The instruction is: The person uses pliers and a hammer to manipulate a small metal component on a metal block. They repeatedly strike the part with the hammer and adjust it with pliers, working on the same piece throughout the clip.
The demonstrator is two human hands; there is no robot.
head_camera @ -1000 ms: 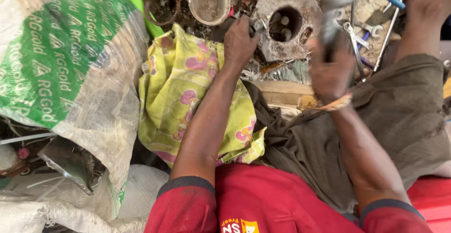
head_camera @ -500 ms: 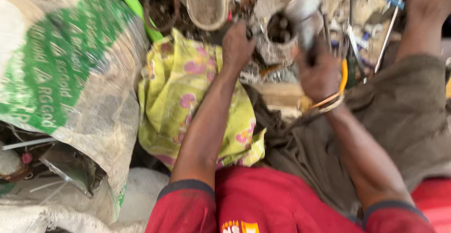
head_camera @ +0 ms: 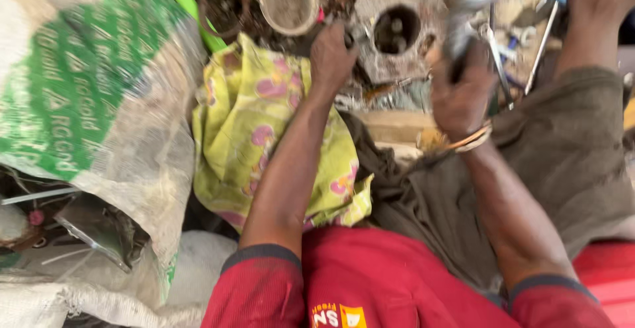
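From the head camera, we see our left hand (head_camera: pixel 334 53) pinching a small part, too blurred to name, against the grey metal block (head_camera: pixel 403 30) with the round bore. Our right hand (head_camera: pixel 460 100) has swung down from half a second ago, fist closed on a blurred hammer-like tool (head_camera: pixel 466 10) beside the block. The yellow flowered cloth (head_camera: pixel 264 129) hasn't moved; another strike seems underway.

Right hand (head_camera: pixel 463 96) with its blurred metal tool (head_camera: pixel 473 10) has swung from the block's bore (head_camera: pixel 395 29) back rightward, raised again.
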